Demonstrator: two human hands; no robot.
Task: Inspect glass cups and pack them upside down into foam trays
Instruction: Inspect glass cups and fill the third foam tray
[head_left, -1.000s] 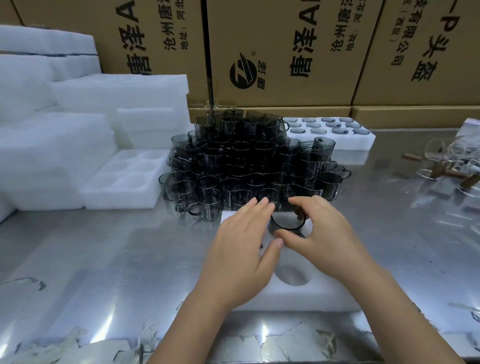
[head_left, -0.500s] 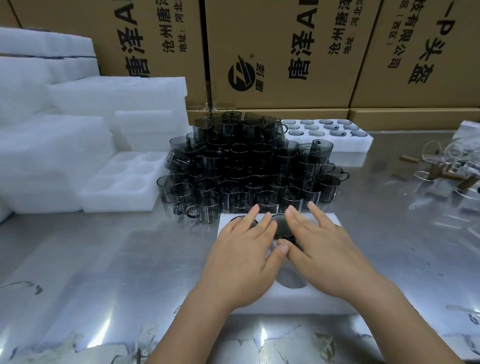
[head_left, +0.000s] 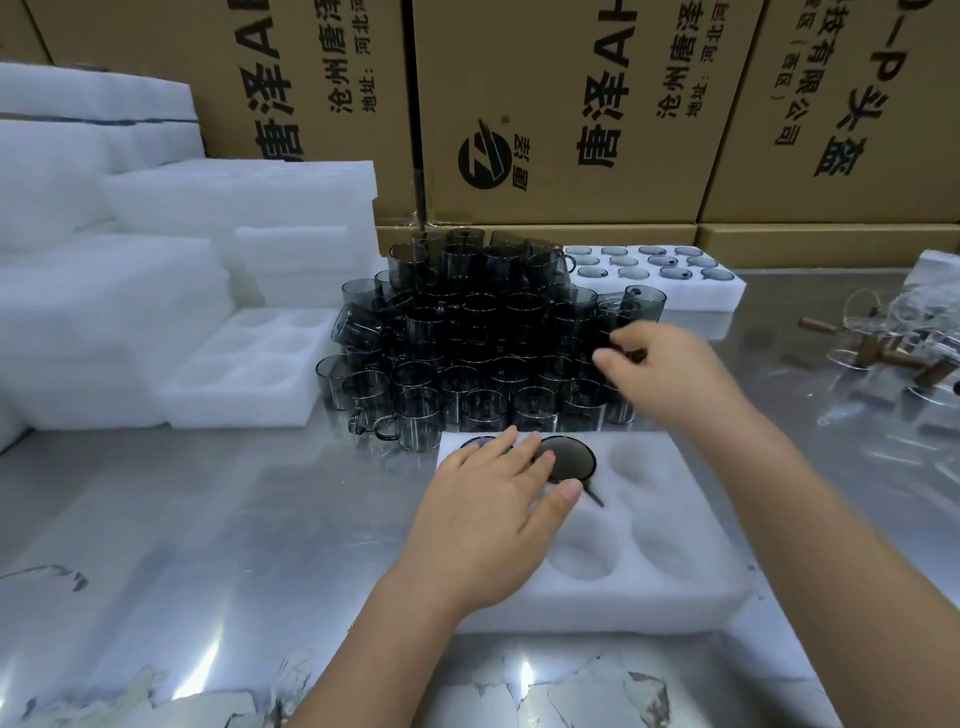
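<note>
Grip: left hand (head_left: 488, 519) lay flat, fingers straight, fingertips on two inverted cups (head_left: 571, 460) in foam tray (head_left: 701, 597) rear row | right hand (head_left: 670, 374) half-curled at cup pile (head_left: 467, 332) right edge, hold could not be told | Room: open steel table (head_left: 208, 519) lay left of tray | Count: two cups packed, three cavities (head_left: 670, 551) showed free.

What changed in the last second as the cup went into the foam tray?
The right hand let go of the seated cup and moved away to the pile of cups; whether it grips one is too blurred to tell. The left hand stayed flat over the cup and foam tray; the pile is unchanged.
</note>
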